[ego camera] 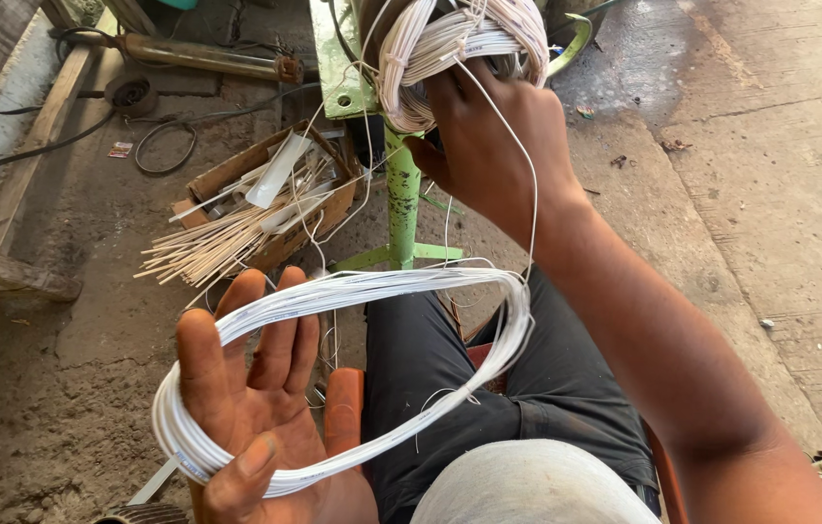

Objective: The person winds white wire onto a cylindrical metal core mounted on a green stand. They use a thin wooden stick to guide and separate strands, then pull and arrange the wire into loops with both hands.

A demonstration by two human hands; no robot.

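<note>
My left hand is at the lower left, palm up with fingers spread, and a long oval coil of white wire is looped around it, pinned by the thumb. My right hand reaches up to a bigger bundle of white wire wound on a green stand, with fingers tucked into that bundle. A single thin white strand runs from the bundle over my right wrist down to the coil. My dark trousers lie under the coil.
A cardboard box holding pale thin sticks and white strips sits left of the stand on the dirt floor. Black cables, a rusty pipe and wooden planks lie at the far left. Concrete floor spreads to the right.
</note>
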